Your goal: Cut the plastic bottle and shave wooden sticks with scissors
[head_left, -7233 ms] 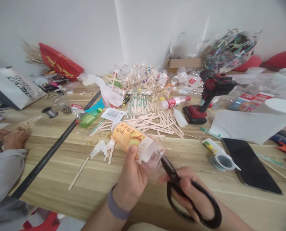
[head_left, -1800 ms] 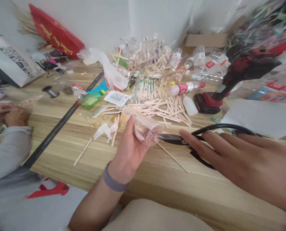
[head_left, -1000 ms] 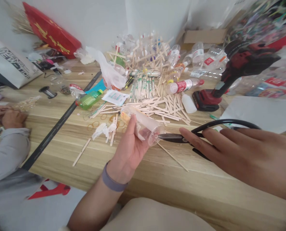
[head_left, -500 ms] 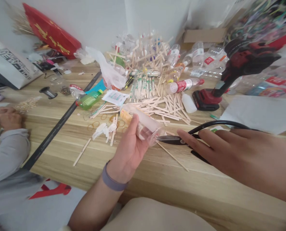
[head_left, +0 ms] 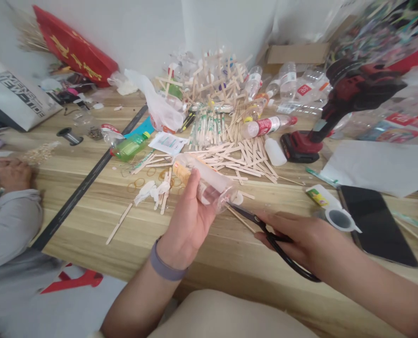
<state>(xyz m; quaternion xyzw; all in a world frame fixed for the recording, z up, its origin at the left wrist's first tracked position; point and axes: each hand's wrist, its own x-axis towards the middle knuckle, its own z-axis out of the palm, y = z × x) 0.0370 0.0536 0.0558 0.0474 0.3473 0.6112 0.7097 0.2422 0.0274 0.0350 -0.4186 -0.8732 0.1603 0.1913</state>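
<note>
Wrapped round a clear plastic bottle (head_left: pixel 214 180) with a yellow-orange label, my left hand (head_left: pixel 191 209) holds it tilted over the table, its end facing right. My right hand (head_left: pixel 293 234) grips black-handled scissors (head_left: pixel 254 218), whose blade tips meet that right end of the bottle. Whether the tips have gone through the plastic I cannot tell. Behind the bottle lie loose wooden sticks (head_left: pixel 254 159). One thin stick (head_left: pixel 242 218) passes under the scissors.
A black phone (head_left: pixel 378 225) and a small cup (head_left: pixel 339 219) lie beside my right hand. A red-and-black power tool (head_left: pixel 336 112) stands behind. Bottles and stick bundles fill the back. Another person's hands (head_left: pixel 13 173) rest at far left, past a black strip (head_left: pixel 89 180).
My right hand and the scissors have turned, the handles swinging down and toward me, uncovering the phone and small cup. The bottle and my left hand have hardly moved.
</note>
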